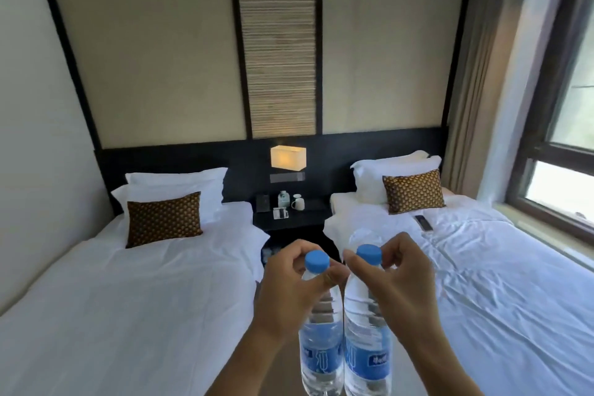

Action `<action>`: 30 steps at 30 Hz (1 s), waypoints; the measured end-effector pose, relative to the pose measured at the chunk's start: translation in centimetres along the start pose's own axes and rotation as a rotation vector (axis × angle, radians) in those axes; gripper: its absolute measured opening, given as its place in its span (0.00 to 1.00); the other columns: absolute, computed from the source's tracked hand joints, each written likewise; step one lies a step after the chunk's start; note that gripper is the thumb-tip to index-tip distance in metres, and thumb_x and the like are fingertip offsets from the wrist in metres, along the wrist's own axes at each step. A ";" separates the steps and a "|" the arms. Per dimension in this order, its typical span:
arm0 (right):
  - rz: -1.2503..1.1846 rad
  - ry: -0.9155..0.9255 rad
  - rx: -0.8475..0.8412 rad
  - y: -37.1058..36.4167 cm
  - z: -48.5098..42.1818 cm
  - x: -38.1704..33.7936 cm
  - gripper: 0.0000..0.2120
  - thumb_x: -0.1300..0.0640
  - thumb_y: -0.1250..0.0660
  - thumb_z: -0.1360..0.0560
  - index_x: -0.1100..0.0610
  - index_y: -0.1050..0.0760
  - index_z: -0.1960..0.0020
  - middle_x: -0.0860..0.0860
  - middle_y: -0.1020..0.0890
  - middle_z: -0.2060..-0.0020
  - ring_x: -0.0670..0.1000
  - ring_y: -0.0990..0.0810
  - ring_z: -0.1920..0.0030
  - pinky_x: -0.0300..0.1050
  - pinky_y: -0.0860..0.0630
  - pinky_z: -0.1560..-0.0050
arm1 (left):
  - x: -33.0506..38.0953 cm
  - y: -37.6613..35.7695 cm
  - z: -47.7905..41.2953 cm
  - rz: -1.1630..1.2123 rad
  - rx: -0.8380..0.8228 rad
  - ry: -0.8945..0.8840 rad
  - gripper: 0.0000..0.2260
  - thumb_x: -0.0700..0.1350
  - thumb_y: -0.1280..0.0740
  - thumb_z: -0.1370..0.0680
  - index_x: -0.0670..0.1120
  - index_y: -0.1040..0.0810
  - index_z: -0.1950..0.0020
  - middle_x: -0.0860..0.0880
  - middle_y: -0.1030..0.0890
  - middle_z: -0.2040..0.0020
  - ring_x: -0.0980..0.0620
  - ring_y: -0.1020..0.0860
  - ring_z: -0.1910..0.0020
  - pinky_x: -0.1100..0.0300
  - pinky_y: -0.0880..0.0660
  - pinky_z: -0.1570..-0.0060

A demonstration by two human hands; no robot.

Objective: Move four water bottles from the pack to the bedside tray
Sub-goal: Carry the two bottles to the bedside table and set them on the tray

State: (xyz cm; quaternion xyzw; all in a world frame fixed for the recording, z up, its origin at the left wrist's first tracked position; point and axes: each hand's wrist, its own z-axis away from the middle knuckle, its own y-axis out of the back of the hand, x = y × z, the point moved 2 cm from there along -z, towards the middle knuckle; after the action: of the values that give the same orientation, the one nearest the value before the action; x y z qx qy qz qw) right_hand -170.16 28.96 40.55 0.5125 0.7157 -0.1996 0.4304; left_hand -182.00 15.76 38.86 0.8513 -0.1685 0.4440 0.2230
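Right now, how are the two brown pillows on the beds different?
The left brown pillow looks darker and sits out on the left bed's cover, in front of its white pillows. The right brown pillow looks lighter, more golden, and leans against the right bed's white pillows. Both are patterned rectangles.

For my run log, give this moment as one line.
left hand: holds bottle | right hand: holds bottle | nightstand: ahead
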 end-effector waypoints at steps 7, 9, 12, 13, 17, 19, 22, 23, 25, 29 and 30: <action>0.080 0.024 0.013 -8.2 -20.3 9.8 0.26 0.51 0.20 0.35 0.57 0.39 0.65 0.48 0.37 0.72 0.45 0.38 0.72 0.37 0.36 0.71 | -8.7 -6.0 -20.5 -0.002 0.050 0.020 0.19 0.70 0.25 0.34 0.57 0.19 0.56 0.60 0.15 0.59 0.58 0.17 0.57 0.72 0.23 0.57; 0.077 0.020 0.008 -11.2 -25.4 12.7 0.26 0.52 0.20 0.35 0.59 0.39 0.65 0.47 0.37 0.73 0.44 0.37 0.72 0.36 0.34 0.71 | -11.6 -7.0 -25.7 -0.018 0.049 0.032 0.19 0.67 0.24 0.35 0.55 0.19 0.56 0.60 0.15 0.60 0.57 0.17 0.58 0.71 0.22 0.58; 0.065 0.017 0.008 -16.3 -32.3 17.5 0.26 0.53 0.20 0.34 0.57 0.40 0.66 0.46 0.38 0.74 0.44 0.37 0.73 0.36 0.34 0.72 | -17.0 -8.0 -33.4 -0.010 0.048 0.053 0.17 0.64 0.22 0.35 0.53 0.18 0.57 0.58 0.15 0.61 0.57 0.17 0.60 0.67 0.21 0.58; 0.054 0.020 0.009 -18.1 -34.6 19.1 0.26 0.53 0.20 0.34 0.55 0.40 0.66 0.46 0.38 0.74 0.44 0.36 0.73 0.35 0.34 0.72 | -19.1 -8.3 -36.0 -0.004 0.051 0.055 0.17 0.63 0.22 0.35 0.53 0.18 0.57 0.59 0.15 0.61 0.57 0.17 0.59 0.68 0.21 0.58; 0.060 0.036 0.025 -26.5 -43.8 25.7 0.26 0.53 0.20 0.35 0.54 0.40 0.66 0.46 0.38 0.74 0.45 0.38 0.73 0.37 0.37 0.73 | -27.3 -8.9 -47.4 0.012 0.061 0.024 0.19 0.67 0.23 0.36 0.54 0.18 0.56 0.61 0.14 0.60 0.59 0.16 0.57 0.70 0.21 0.58; 0.062 0.032 0.038 -30.8 -49.0 28.5 0.26 0.54 0.20 0.34 0.56 0.39 0.66 0.46 0.36 0.74 0.45 0.39 0.73 0.42 0.35 0.72 | -31.1 -8.9 -53.7 0.038 0.049 0.015 0.22 0.69 0.23 0.36 0.54 0.19 0.56 0.61 0.14 0.60 0.60 0.16 0.58 0.69 0.21 0.60; 0.106 0.029 0.052 -37.1 -57.1 31.6 0.27 0.54 0.19 0.35 0.58 0.40 0.66 0.46 0.36 0.74 0.46 0.38 0.73 0.37 0.37 0.74 | -35.7 -8.7 -63.6 0.048 0.032 0.022 0.23 0.69 0.22 0.37 0.52 0.18 0.56 0.59 0.13 0.59 0.58 0.15 0.59 0.66 0.19 0.60; 0.111 0.041 0.053 -39.0 -59.9 32.6 0.27 0.53 0.19 0.35 0.56 0.41 0.66 0.46 0.36 0.74 0.46 0.38 0.73 0.37 0.36 0.74 | -37.2 -8.8 -67.0 0.061 0.031 0.025 0.23 0.67 0.20 0.37 0.51 0.18 0.56 0.57 0.12 0.59 0.55 0.14 0.59 0.63 0.18 0.60; 0.113 0.055 0.064 -42.7 -65.3 34.8 0.28 0.52 0.20 0.35 0.53 0.42 0.67 0.45 0.38 0.74 0.45 0.38 0.73 0.35 0.34 0.73 | -40.4 -9.2 -73.5 0.077 0.024 0.046 0.20 0.62 0.18 0.35 0.49 0.18 0.57 0.53 0.11 0.59 0.51 0.13 0.60 0.59 0.17 0.60; 0.132 0.059 0.062 -48.6 -74.2 39.7 0.29 0.52 0.19 0.35 0.53 0.43 0.66 0.45 0.39 0.74 0.47 0.42 0.73 0.36 0.36 0.73 | -46.2 -10.3 -83.7 0.009 0.036 0.059 0.17 0.58 0.18 0.34 0.49 0.18 0.57 0.55 0.12 0.59 0.54 0.15 0.56 0.55 0.17 0.54; 0.135 0.053 0.060 -50.2 -76.7 41.3 0.29 0.52 0.19 0.35 0.53 0.43 0.66 0.45 0.39 0.74 0.47 0.42 0.73 0.36 0.37 0.73 | -47.9 -10.9 -86.5 -0.006 0.033 0.059 0.15 0.56 0.18 0.33 0.49 0.18 0.57 0.57 0.12 0.60 0.56 0.15 0.57 0.57 0.18 0.54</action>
State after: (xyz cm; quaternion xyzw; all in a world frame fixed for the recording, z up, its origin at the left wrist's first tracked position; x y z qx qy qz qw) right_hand -251.45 88.07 41.03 0.5775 0.6843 -0.1777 0.4082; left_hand -261.93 74.97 40.33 0.8417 -0.1521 0.4712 0.2152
